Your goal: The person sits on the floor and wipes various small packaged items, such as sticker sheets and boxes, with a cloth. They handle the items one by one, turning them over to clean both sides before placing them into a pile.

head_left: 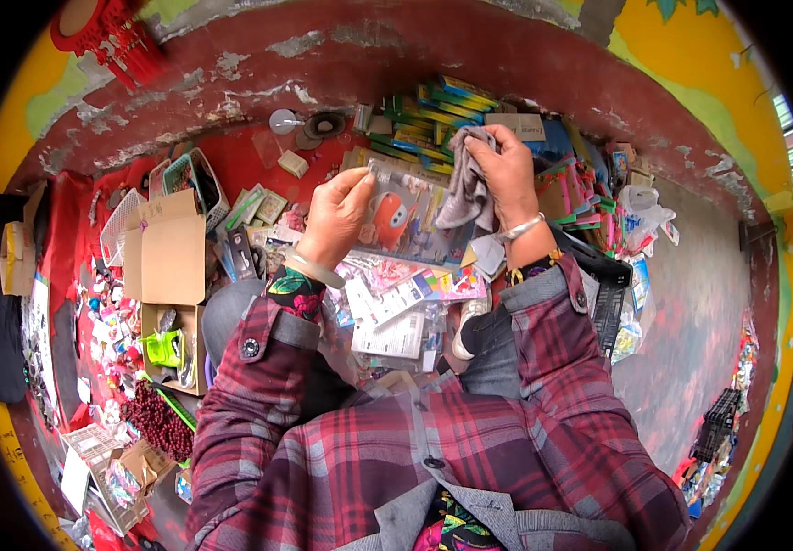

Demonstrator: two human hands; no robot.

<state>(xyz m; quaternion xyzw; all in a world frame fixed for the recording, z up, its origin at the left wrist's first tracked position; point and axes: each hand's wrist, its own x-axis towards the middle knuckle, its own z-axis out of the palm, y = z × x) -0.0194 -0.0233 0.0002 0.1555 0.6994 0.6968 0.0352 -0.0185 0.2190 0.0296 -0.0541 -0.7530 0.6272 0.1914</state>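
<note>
Toy packet point(406, 220) lies crosswise between left hand point(337, 216) and right hand point(507, 174).

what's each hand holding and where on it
The left hand pinches the top left corner of a flat plastic toy packet. The right hand grips a bunched grey cloth against the packet's right side.

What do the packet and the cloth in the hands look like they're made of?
The packet, pinched by the left hand, looks like glossy clear plastic over printed card: it shows glare and stays flat. The cloth in the right hand seems soft grey fabric, matte, folding and drooping loosely.
</note>
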